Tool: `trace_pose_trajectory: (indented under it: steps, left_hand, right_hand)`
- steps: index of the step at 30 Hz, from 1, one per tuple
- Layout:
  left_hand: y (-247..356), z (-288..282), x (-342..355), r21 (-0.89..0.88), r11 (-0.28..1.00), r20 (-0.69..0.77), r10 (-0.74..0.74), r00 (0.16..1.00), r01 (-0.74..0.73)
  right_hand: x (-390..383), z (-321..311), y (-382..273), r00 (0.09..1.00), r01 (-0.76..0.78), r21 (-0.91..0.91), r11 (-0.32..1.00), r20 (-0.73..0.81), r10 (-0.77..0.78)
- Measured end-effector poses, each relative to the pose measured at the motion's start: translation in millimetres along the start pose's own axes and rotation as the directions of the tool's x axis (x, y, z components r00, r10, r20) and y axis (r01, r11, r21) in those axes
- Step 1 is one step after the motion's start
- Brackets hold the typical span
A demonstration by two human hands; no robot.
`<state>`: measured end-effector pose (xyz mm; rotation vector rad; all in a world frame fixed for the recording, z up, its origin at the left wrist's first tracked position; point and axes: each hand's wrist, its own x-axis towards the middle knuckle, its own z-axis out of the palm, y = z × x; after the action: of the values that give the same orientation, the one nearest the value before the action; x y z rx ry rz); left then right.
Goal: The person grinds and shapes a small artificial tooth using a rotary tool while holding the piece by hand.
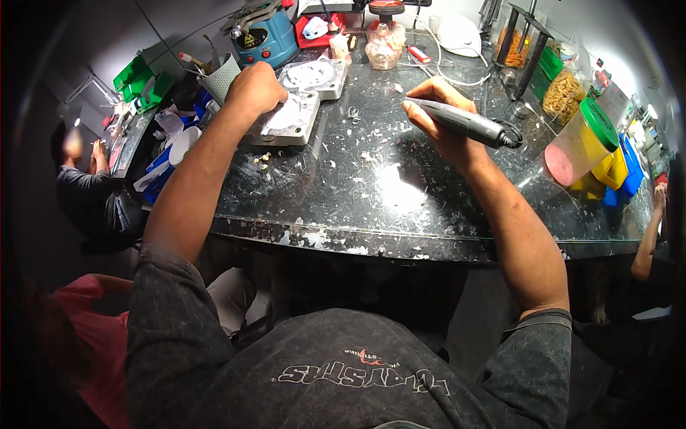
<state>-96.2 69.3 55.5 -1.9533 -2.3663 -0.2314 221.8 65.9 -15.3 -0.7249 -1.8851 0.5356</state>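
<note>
My right hand (457, 151) grips a dark grey rotary handpiece (468, 123) like a pen, tip toward the left, cord trailing off its right end. It is held above the black bench, apart from the moulds. At the far left, my left hand (256, 89) is closed, its fingers curled down at the edge of a metal mould half (304, 129) with a white filling. What the fingertips pinch, if anything, is hidden behind the hand. Just beyond lies a second mould half (332, 89), also filled white. Small pale crumbs (264, 159) are scattered nearby.
A grey cup of tools (220, 77) and a blue machine (264, 43) stand behind my left hand. At right are a green-lidded tub of pink powder (564, 161) and a jar of yellowish pieces (561, 96). People sit at both sides.
</note>
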Motion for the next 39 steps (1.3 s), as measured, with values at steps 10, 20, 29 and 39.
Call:
trace_pose_trajectory:
  steps: [10, 20, 29, 39]
  left_hand:
    - [15, -5, -5, 0.07, 0.994, 0.028, -0.087, 0.996, 0.084]
    - [6, -5, -19, -0.338, 0.939, -0.26, -0.033, 0.965, -0.059]
    - [97, 53, -71, -0.843, -0.338, 0.201, 0.524, 0.828, 0.419]
    - [107, 62, -86, -0.808, -0.448, 0.143, 0.482, 0.864, 0.383]
  right_hand:
    - [-1, 0, -2, 1.0, -0.005, -0.006, 1.0, 0.009, 0.006]
    - [1, 0, -1, 1.0, 0.016, -0.031, 0.999, -0.013, -0.017]
    - [-2, 5, -20, 0.963, 0.238, 0.07, 0.969, -0.146, -0.226]
    - [-8, 5, -17, 0.946, 0.324, 0.097, 0.941, -0.056, -0.32]
